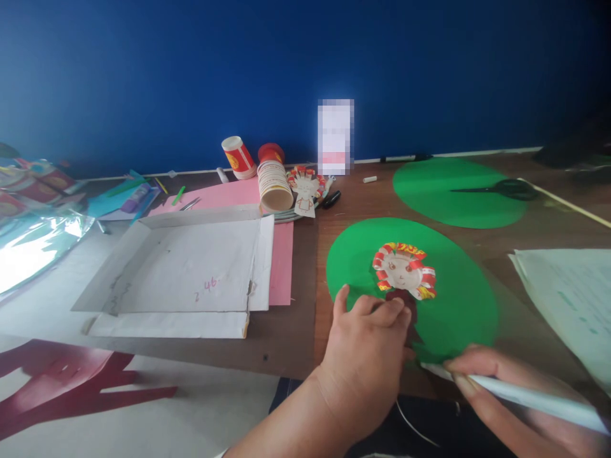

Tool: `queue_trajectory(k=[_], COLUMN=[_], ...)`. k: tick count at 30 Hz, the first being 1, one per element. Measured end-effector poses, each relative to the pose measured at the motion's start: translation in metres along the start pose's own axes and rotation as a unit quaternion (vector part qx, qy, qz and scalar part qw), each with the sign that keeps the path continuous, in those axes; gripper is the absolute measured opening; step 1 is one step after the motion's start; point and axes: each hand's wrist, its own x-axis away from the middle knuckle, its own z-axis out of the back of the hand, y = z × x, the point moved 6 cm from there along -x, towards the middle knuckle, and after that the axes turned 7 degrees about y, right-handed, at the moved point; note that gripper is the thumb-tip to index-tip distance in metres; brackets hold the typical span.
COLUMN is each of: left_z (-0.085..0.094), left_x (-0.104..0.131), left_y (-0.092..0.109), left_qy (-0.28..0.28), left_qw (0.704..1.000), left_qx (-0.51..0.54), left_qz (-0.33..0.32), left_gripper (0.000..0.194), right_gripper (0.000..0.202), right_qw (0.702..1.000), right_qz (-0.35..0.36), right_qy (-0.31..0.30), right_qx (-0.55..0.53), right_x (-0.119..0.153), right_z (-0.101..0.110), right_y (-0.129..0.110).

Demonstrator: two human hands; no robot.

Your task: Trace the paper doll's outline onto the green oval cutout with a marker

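Observation:
On the table in front of me lies a green paper circle (458, 312). A face cut from a paper cup (401, 273), with curled red and yellow strips around it, rests on the circle. My left hand (367, 350) presses on the circle's lower left part, fingers spread and bent, just below the face. A dark red patch shows beside its fingertips; I cannot tell whether it is paper or shadow. My right hand (506, 394), slightly blurred, grips a white marker pen (539, 399). Its tip points at the circle's lower edge.
Behind lies another green circle (439, 191) with black scissors (515, 189) on it. To the left are a shallow white box (176, 267), pink paper (282, 273), stacked paper cups (275, 184) and a second cup figure (305, 194). Printed sheets (568, 286) lie at right.

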Motion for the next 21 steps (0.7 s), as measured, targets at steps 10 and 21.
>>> queue_trajectory(k=[10,21], left_z=[0.0016,0.0023], left_x=[-0.0003,-0.0026], left_y=[-0.0009,-0.0005], left_qy=[-0.004,-0.022], left_qw=[1.000,1.000], left_qx=[-0.003,-0.006], left_qz=[0.003,0.000], left_gripper=[0.040,0.039], right_gripper=[0.025,0.025], right_qw=[1.000,1.000], right_qz=[0.016,0.016], right_qy=[0.002,-0.001], right_qx=[-0.006,-0.014], right_x=[0.0015,0.0063], right_z=[-0.0032,-0.0069], right_y=[0.0022,-0.0022])
